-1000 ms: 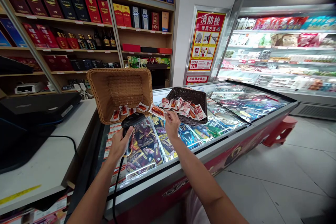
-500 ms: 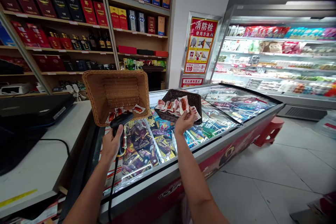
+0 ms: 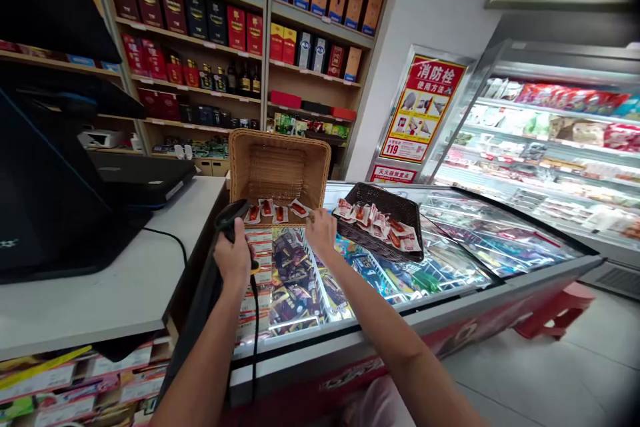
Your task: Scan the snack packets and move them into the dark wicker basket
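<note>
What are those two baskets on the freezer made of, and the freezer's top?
The tan basket looks like woven wicker or rattan, matt, its weave plain to see. The dark basket shows a similar weave, perhaps dyed or plastic. The freezer lid appears to be glass: glossy, reflective, with packets visible beneath.

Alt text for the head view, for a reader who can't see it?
At a shop freezer counter, the left hand grips a black barcode scanner while the right hand reaches beside snack packets in a tan wicker basket; a dark basket sits right.
</note>
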A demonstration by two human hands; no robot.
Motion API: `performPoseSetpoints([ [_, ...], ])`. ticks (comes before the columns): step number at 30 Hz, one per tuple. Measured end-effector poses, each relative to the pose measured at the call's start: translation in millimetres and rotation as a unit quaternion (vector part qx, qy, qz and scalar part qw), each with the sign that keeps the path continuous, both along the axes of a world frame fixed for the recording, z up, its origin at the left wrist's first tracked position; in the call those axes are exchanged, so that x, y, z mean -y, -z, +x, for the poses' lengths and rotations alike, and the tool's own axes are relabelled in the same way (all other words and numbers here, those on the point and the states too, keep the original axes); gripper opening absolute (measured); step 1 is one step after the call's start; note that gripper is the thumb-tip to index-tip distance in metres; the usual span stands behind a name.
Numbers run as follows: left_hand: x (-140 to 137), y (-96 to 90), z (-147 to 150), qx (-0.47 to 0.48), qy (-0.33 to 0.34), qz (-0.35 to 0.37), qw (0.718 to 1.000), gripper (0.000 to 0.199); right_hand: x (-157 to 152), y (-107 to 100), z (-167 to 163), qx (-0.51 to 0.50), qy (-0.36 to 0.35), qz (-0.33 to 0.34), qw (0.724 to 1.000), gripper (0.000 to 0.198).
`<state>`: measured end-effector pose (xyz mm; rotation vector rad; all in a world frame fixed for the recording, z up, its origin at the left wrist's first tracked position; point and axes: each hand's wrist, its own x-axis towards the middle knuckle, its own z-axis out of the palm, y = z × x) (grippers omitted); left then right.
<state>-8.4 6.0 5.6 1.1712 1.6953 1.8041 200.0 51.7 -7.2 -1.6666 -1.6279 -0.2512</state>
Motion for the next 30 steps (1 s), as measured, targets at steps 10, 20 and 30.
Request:
performPoseSetpoints([
  [10,6.1,2.8,1.2,-0.017,-0.006,-0.018,1.0,0.053,-78.8,11.5,-101.7,-0.064,0.071,-0.173,0.98,0.023],
  [20,5.9,2.6,6.6,-0.027,0.053,-0.028,0.998,0.052,-35.9,-0.4,-21.7,-0.089,-0.024,-0.031,0.995,0.024],
  [30,18.6,5.3,36.1,-0.065,0.303,-0.057,0.949,0.047,39.6,39.1,81.9,-0.225,-0.08,0.164,0.957,0.022],
])
